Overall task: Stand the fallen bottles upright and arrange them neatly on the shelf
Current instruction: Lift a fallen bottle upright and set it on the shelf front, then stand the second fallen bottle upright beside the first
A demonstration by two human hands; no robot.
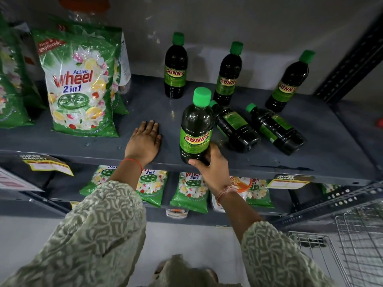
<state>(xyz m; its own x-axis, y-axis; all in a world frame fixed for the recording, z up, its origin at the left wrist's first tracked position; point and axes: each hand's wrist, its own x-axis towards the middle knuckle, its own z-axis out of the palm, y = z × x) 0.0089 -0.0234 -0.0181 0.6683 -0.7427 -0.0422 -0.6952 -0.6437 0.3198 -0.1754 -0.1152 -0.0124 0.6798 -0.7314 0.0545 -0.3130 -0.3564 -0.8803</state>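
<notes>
Dark green Sunny bottles with green caps stand on a grey shelf (145, 104). Three are upright at the back: one (175, 67), a second (228, 75) and a third (288, 81) further right. Two lie on their sides, caps pointing back left: one (236, 129) and another (275, 129) beside it. My right hand (213, 168) is closed around the base of a further bottle (196, 125), held upright near the shelf's front edge. My left hand (144, 141) rests flat, palm down, on the shelf to the left of that bottle, holding nothing.
Green Wheel detergent bags (80, 83) stand at the shelf's left. More such bags (188, 191) sit on the lower shelf. A perforated metal upright (350, 65) rises at the right. A wire basket (356, 245) is at the lower right.
</notes>
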